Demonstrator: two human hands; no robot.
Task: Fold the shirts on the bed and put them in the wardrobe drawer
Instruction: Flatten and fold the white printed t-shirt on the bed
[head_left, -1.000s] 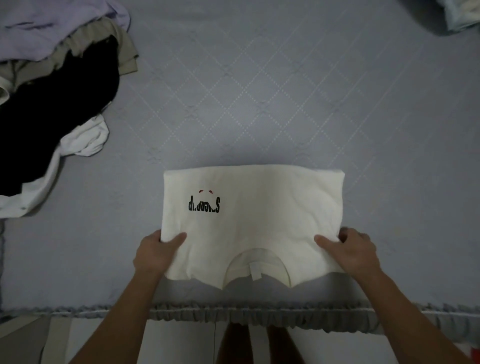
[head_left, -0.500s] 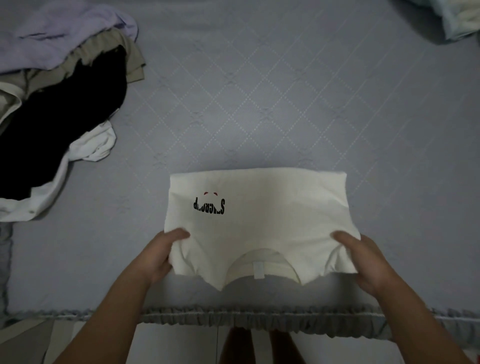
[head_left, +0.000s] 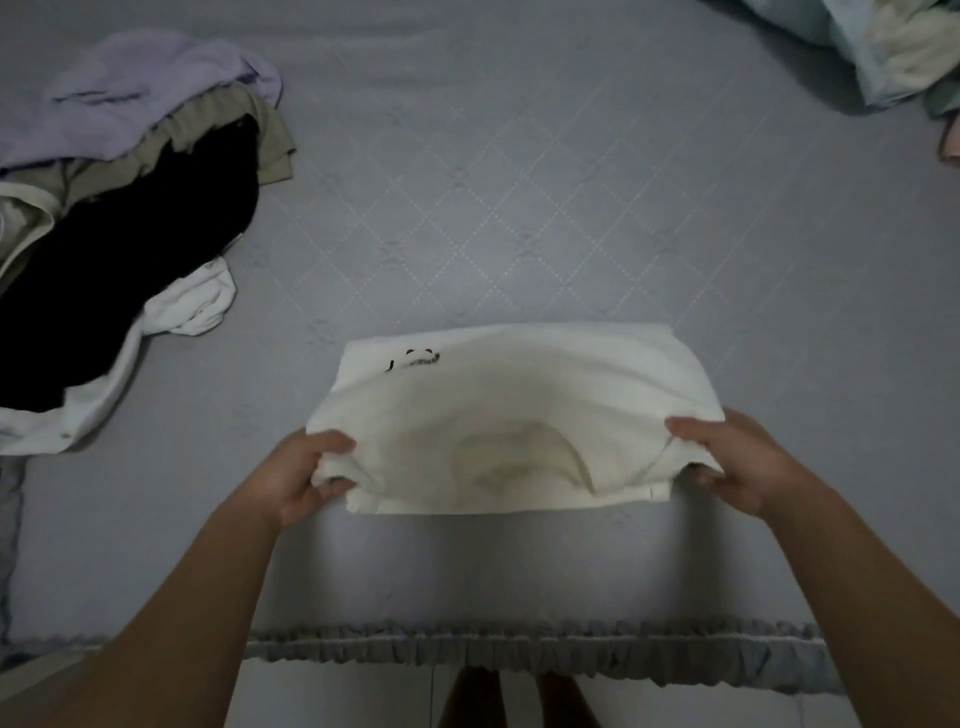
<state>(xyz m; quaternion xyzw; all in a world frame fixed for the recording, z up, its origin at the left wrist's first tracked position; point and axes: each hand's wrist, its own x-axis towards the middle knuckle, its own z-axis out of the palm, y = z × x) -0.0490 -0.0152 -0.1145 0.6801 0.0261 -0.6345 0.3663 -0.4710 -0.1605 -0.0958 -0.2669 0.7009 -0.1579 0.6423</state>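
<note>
While the cream shirt lies near the edge of the bed, its near corners are pinched by the left hand and right hand, seemingly so the near half can be folded away.

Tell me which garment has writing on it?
The cream shirt, held in both hands; black lettering shows near its far left corner. The heaped clothes at left show none.

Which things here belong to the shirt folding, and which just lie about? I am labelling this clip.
In the job:
cream printed cotton shirt, gripped by left hand and right hand
pile of unfolded clothes
grey quilted bed

Lying about:
pale green bundled bedding
</note>
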